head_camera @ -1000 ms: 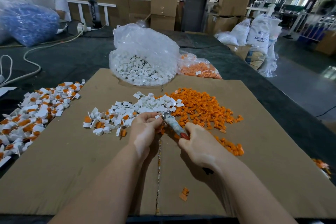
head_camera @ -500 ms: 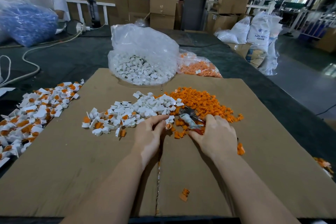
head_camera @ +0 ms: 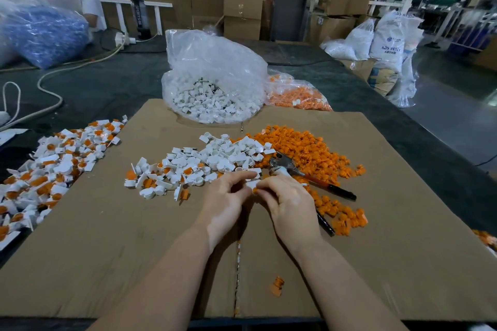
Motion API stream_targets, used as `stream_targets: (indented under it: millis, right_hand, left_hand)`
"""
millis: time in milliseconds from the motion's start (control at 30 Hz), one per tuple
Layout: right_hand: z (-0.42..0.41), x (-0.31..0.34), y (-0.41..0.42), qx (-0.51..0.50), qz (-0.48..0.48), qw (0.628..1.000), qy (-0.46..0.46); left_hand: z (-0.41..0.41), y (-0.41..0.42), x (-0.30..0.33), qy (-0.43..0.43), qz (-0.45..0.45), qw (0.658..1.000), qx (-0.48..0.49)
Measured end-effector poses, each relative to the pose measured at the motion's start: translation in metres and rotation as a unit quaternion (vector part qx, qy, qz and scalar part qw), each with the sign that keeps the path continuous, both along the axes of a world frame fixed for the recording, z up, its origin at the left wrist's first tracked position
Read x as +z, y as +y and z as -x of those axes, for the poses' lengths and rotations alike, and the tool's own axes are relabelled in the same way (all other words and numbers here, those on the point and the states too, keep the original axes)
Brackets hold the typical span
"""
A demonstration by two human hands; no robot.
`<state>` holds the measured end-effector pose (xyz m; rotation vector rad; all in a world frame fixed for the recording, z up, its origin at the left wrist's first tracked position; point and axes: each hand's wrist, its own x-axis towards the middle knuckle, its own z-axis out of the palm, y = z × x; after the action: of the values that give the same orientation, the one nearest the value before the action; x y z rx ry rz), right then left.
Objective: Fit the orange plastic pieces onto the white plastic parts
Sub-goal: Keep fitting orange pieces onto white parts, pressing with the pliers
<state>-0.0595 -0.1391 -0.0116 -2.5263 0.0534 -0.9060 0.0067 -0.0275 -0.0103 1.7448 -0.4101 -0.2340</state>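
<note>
Over the cardboard (head_camera: pixel 107 250), your left hand (head_camera: pixel 224 203) pinches a white part (head_camera: pixel 252 183) steady while your right hand (head_camera: pixel 289 203) pinches an orange piece (head_camera: pixel 255 190) against it for fitting.

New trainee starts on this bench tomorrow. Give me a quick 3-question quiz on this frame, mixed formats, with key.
1. True or false: the pliers are in the right hand.
2. Multiple choice: what lies nearest the left hand? A) the bag of white parts B) the loose white parts C) the blue bag
3. Fill in: the hands pinch a white part and an ____ piece between them.

Key: 1 false, they lie on the cardboard; 2 B; 3 orange.
</note>
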Motion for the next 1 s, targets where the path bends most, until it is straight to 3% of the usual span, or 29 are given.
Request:
stream_targets:
  millis: [167, 400, 1000]
  right_hand:
    - [-0.0008, -0.0044, -0.0012, -0.01, -0.048, 0.999, 0.013]
    - [0.0009, -0.0023, -0.0003, -0.004, -0.018, 1.0, 0.003]
    - [0.0023, -0.0035, 0.0029, -0.028, 0.037, 0.999, -0.019]
  left_hand:
    - [0.001, 0.0016, -0.0024, -0.074, -0.051, 0.995, -0.033]
    - [0.002, -0.0002, -0.0039, -0.139, -0.093, 0.986, -0.025]
    - [0.0052, -0.0006, -0.0057, -0.219, -0.152, 0.963, -0.035]
